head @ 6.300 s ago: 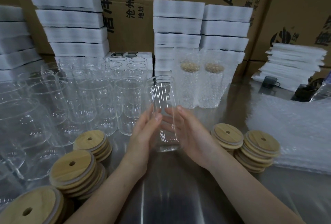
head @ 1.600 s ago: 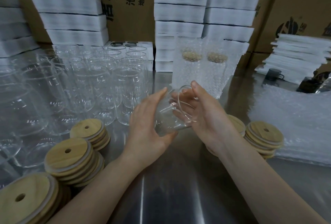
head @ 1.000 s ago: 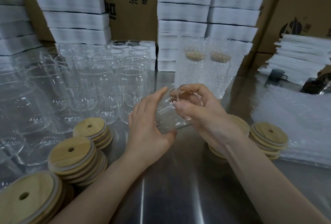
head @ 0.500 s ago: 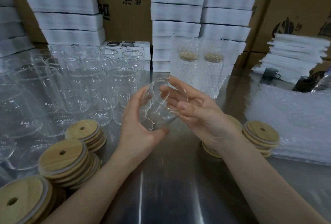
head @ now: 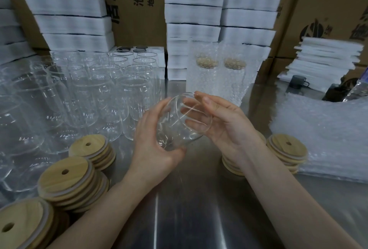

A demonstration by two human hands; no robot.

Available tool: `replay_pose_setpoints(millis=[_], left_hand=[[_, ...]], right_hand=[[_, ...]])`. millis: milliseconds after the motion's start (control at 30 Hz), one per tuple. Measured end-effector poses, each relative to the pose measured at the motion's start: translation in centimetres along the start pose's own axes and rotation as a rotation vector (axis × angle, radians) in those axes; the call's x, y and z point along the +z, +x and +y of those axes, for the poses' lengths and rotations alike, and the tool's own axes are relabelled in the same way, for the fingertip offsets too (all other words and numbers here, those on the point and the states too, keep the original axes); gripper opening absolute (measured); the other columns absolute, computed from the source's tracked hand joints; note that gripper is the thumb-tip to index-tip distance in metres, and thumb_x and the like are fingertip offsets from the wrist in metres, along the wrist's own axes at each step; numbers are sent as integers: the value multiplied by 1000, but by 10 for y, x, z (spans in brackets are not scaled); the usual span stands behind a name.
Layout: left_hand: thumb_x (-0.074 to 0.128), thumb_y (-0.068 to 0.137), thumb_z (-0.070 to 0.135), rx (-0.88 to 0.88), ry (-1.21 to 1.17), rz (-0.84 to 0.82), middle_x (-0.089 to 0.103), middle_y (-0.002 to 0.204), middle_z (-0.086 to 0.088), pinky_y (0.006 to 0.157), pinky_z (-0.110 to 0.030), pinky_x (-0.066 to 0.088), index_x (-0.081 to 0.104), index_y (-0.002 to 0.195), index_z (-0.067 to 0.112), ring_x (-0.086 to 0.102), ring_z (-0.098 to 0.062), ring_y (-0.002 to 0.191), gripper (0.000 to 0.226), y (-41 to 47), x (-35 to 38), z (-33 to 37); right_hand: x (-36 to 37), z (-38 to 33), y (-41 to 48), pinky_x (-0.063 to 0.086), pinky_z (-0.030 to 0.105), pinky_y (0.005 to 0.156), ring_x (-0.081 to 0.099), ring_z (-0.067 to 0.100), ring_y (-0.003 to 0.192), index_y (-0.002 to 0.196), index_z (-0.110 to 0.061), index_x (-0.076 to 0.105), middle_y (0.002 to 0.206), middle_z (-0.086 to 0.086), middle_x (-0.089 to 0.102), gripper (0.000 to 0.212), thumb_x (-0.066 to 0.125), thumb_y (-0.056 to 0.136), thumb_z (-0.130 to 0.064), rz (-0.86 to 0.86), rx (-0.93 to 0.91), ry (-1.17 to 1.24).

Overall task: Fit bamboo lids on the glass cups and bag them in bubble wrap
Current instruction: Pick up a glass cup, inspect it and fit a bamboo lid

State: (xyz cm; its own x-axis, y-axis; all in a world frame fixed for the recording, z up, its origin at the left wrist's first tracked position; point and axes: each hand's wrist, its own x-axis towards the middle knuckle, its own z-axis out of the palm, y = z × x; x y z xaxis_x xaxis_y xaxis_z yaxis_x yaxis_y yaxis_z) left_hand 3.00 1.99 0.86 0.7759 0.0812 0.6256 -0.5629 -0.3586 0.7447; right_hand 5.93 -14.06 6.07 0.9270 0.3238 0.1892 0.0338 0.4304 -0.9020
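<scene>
A clear glass cup (head: 179, 123) lies tilted between my hands above the steel table, its open mouth turned toward me and to the right. My left hand (head: 157, 145) grips its base from below and the left. My right hand (head: 223, 123) holds the rim, fingers curled over the mouth. Stacks of bamboo lids with a small hole stand at the left (head: 67, 179) and the right (head: 286, 149). Two lidded cups in bubble wrap bags (head: 217, 75) stand upright behind my hands. A pile of bubble wrap bags (head: 322, 135) lies at the right.
Several bare glass cups (head: 95, 93) crowd the table's left half. White foam stacks (head: 193, 19) and cardboard boxes line the back. A small dark mug (head: 297, 81) sits far right. The steel table (head: 191, 209) lies in front of me.
The cup stood upright on the table between my hands. It has since been lifted and tilted, and its mouth has turned toward me and the right.
</scene>
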Motion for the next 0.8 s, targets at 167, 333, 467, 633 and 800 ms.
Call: replay_pose_setpoints(millis=[167, 333, 467, 633, 800], left_hand=[[75, 56, 16, 53, 101, -13, 47, 132, 22, 111, -39, 36, 37, 134, 52, 46, -9, 128, 94, 0, 0, -4], [75, 58, 22, 117, 201, -52, 46, 130, 25, 109, -49, 36, 38, 138, 42, 47, -10, 125, 90, 0, 2, -3], [75, 59, 19, 135, 227, -90, 48, 131, 18, 108, -53, 36, 37, 139, 40, 46, -14, 127, 91, -2, 3, 0], [76, 62, 29, 71, 179, -137, 40, 130, 27, 110, -26, 34, 27, 145, 48, 40, 3, 127, 99, -4, 4, 4], [83, 54, 51, -86, -1, -121, 46, 124, 29, 93, -11, 43, 12, 153, 47, 49, 12, 114, 121, -4, 5, 6]], right_hand=[[2, -2, -1, 50, 51, 96, 68, 30, 103, 74, -17, 70, 100, 9, 74, 5, 72, 74, -21, 63, 3, -19], [2, -3, -1, 53, 41, 81, 64, 27, 94, 60, -20, 55, 82, 3, 71, 22, 75, 67, -25, 65, -12, 7], [2, -1, -2, 55, 39, 78, 64, 24, 93, 64, -20, 59, 78, 2, 69, 28, 81, 57, -35, 106, -33, -61], [3, -1, -3, 53, 40, 83, 66, 18, 88, 71, -25, 67, 84, 0, 69, 25, 64, 79, -49, 112, -46, -50], [1, -5, -4, 49, 40, 84, 65, 25, 95, 106, -15, 64, 100, 8, 71, 44, 45, 91, -51, 90, -96, -45]])
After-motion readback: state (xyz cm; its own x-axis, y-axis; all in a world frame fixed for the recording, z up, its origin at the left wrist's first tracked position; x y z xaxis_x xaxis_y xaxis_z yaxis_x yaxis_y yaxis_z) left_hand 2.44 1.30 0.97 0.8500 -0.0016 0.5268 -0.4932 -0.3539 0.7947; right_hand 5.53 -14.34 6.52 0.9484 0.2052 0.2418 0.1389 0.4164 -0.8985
